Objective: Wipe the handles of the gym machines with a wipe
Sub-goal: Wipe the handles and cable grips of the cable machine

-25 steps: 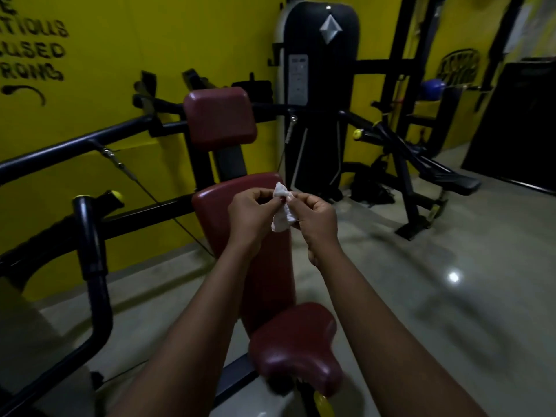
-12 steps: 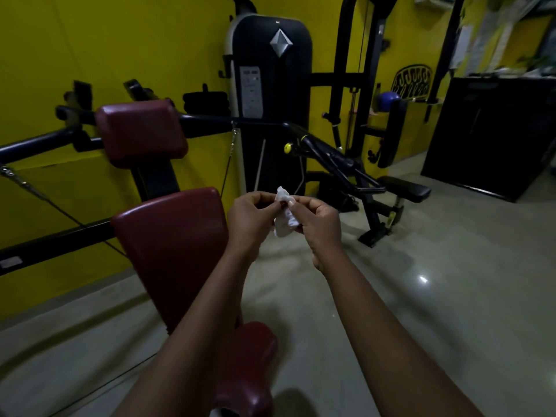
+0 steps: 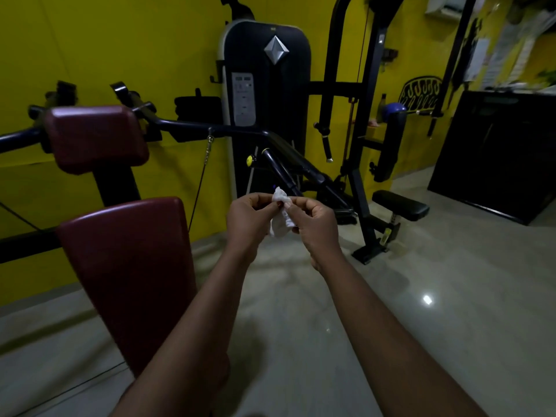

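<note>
Both hands are raised together in front of the body, the left hand [image 3: 248, 219] and right hand [image 3: 316, 221] each pinching a crumpled white wipe [image 3: 281, 216] between fingertips. A black handle [image 3: 278, 168] stands just beyond; a red padded seat [image 3: 129, 266] lies left.

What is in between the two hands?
A crumpled white wipe, pinched by the left hand and right hand, seen in the head view.

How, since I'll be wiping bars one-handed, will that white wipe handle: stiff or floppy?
Probably floppy: the wipe droops crumpled between the left hand and right hand. Likely light: fingertip pinches alone hold it.
</note>
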Demonstrator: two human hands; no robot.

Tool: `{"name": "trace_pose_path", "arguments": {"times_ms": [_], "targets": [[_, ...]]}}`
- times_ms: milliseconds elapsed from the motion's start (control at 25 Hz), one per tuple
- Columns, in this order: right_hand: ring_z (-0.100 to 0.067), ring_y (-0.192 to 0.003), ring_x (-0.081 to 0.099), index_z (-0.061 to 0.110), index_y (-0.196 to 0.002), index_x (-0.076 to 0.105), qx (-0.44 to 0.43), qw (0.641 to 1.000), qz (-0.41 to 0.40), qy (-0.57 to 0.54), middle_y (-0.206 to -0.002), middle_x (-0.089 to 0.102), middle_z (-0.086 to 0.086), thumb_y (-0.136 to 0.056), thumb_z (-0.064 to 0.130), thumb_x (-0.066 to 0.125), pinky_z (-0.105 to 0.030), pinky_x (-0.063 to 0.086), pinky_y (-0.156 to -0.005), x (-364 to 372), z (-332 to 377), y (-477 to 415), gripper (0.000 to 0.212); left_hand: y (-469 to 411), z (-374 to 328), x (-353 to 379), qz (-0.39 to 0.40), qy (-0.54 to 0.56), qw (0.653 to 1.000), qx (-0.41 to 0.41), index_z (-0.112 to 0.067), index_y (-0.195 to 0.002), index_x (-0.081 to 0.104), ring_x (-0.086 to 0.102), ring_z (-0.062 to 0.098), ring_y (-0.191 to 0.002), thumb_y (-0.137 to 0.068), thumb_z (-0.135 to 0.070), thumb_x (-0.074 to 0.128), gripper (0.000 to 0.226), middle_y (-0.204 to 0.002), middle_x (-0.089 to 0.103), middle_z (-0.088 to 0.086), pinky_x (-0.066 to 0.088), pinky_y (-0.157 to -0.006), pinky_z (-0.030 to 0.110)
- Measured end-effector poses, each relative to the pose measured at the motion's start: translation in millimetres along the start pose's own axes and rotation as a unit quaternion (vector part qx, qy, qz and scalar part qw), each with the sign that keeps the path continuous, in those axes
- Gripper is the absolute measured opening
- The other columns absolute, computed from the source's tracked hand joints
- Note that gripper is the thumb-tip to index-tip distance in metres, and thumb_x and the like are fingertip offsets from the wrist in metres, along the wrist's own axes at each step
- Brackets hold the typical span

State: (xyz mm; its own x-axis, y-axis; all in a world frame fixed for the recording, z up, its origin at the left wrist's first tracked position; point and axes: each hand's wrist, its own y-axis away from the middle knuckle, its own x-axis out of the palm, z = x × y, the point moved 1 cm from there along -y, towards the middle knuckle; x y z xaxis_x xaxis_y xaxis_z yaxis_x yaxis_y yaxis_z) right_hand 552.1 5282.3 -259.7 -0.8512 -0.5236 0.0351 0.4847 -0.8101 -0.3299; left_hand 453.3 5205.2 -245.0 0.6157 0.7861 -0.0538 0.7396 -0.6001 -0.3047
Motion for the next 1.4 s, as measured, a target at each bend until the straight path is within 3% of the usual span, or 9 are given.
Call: {"name": "trace_pose_path", "arguments": {"times_ms": [320,560,840,1000,1080,1160,1240,1320,1400], "targets": [[-0.005,-0.088,0.066,0.019,-0.106,0.068,-0.071,0.993,0.026,0.086,-0.094,0.070,0.005,-0.085,0.037,0.070,-0.029,0.058,-0.076,-5,-39,-103,0.028,-96,35,42,-0.042,-0.024,0.999,0.007,-0.019,-0.091,0.076,0.071,0.016,-0.084,-0.087,-0.023,0.068,0.010,-0.085,0.075,-0.001,0.058,-0.068,0.035],[-0.008,-0.086,0.068,0.023,-0.106,0.066,-0.121,0.987,0.038,0.095,-0.095,0.071,0.005,-0.086,0.030,0.067,-0.041,0.058,-0.074,21,-68,-207,0.021,-189,57,51,-0.051,-0.032,0.998,0.001,-0.017,-0.093,0.076,0.072,0.017,-0.084,-0.086,-0.026,0.068,0.014,-0.085,0.075,0.001,0.058,-0.074,0.040],[-0.017,-0.093,0.064,0.012,-0.103,0.070,-0.288,0.939,-0.052,0.178,-0.101,0.070,-0.006,-0.086,0.009,0.059,-0.020,0.048,-0.081,51,-71,-284,0.021,-252,67,35,-0.113,-0.025,0.993,-0.022,-0.018,-0.091,0.071,0.066,0.005,-0.069,-0.089,-0.011,0.062,0.011,-0.084,0.074,0.003,0.046,-0.059,0.020],[-0.023,-0.092,0.062,0.012,-0.104,0.072,-0.319,0.894,0.098,0.298,-0.102,0.067,-0.008,-0.090,0.019,0.058,-0.034,0.051,-0.077,67,-70,-294,0.021,-252,73,36,-0.127,-0.020,0.992,-0.011,-0.027,-0.081,0.070,0.063,0.001,-0.064,-0.090,-0.017,0.065,0.014,-0.072,0.072,-0.008,0.048,-0.057,0.020],[-0.028,-0.094,0.060,0.009,-0.104,0.071,-0.316,0.843,0.162,0.404,-0.102,0.065,-0.012,-0.095,0.027,0.052,-0.035,0.049,-0.073,74,-61,-304,0.027,-253,76,35,-0.153,-0.013,0.988,-0.018,-0.027,-0.085,0.068,0.064,0.006,-0.067,-0.090,-0.016,0.064,0.012,-0.077,0.070,-0.006,0.048,-0.059,0.024],[-0.032,-0.089,0.058,0.005,-0.091,0.068,-0.271,0.799,0.237,0.481,-0.092,0.062,-0.014,-0.096,0.026,0.047,-0.031,0.041,-0.063,81,-51,-312,0.031,-254,76,34,-0.172,-0.022,0.985,-0.027,-0.023,-0.093,0.067,0.063,0.011,-0.070,-0.091,-0.012,0.061,0.013,-0.084,0.070,0.000,0.047,-0.061,0.028],[-0.032,-0.081,0.059,0.006,-0.075,0.064,-0.132,0.873,0.262,0.390,-0.081,0.062,-0.016,-0.091,0.026,0.048,-0.030,0.037,-0.056,84,-54,-324,0.030,-253,75,33,-0.183,-0.040,0.982,-0.034,-0.023,-0.093,0.068,0.062,0.013,-0.070,-0.092,-0.011,0.059,0.015,-0.084,0.069,0.001,0.047,-0.061,0.027],[-0.032,-0.080,0.065,0.008,-0.071,0.067,0.035,0.954,0.226,0.192,-0.079,0.068,-0.015,-0.085,0.032,0.051,-0.034,0.049,-0.066,83,-69,-329,0.031,-253,72,36,-0.183,-0.052,0.981,-0.032,-0.024,-0.088,0.071,0.063,0.013,-0.070,-0.090,-0.014,0.062,0.014,-0.081,0.070,0.000,0.047,-0.059,0.026],[-0.038,-0.084,0.068,0.007,-0.074,0.071,0.146,0.973,0.180,0.017,-0.082,0.072,-0.017,-0.075,0.041,0.058,-0.053,0.055,-0.078,76,-88,-324,0.036,-254,70,41,-0.166,-0.059,0.984,-0.021,-0.022,-0.091,0.074,0.067,0.016,-0.076,-0.089,-0.015,0.063,0.013,-0.085,0.073,0.003,0.052,-0.064,0.029]]}}
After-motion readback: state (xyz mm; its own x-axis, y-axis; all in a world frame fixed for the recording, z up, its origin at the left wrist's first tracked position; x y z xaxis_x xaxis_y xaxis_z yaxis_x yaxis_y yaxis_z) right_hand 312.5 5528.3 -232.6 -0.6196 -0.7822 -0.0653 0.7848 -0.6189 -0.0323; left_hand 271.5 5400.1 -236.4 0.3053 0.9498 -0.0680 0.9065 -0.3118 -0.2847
